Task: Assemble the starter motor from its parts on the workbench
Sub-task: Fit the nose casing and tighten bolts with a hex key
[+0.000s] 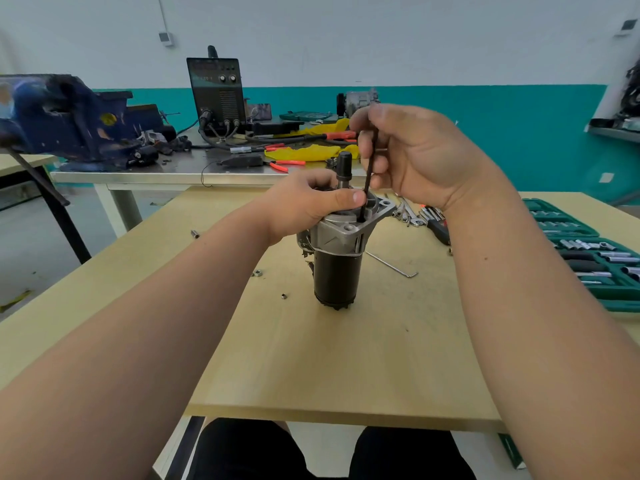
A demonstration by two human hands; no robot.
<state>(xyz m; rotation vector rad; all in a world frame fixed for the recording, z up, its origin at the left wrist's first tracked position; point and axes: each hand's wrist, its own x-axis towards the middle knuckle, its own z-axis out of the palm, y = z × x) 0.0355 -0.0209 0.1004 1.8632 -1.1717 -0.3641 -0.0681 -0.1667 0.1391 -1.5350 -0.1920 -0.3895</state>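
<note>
On the wooden workbench (346,358), about the middle, the starter motor (337,265) is standing upright on its black end, with the silver housing on top and the shaft (344,166) poking straight up. Left hand (304,202) is wrapped round the top of the housing from the left. Its fingers curl over the far side and the thumb lies across the front rim, so it's got a proper grip on it. Right hand (419,154) is up above and to the right, fingers curled round the top of a dark hex key (367,181). The key runs down at a slight lean, passes just right of the shaft, and its tip goes into a recess in the housing face, right by the left thumb. Can't tell what the tip sits in, too dark down there.

Loose stuff on the bench:
- a silver L-shaped key (393,265) lying flat just right of the motor
- a nut (257,273) and a tiny ring-ish bit (284,296) to the left
- a small bolt (195,233) further back left
- a pile of spanners (410,214) behind the right wrist
- a green socket set (588,258) lying open along the right edge

Further back, a metal table (156,173) carries a blue vise (65,116), a black welder (216,91), something yellow (304,152) and red-handled pliers (287,164).
</note>
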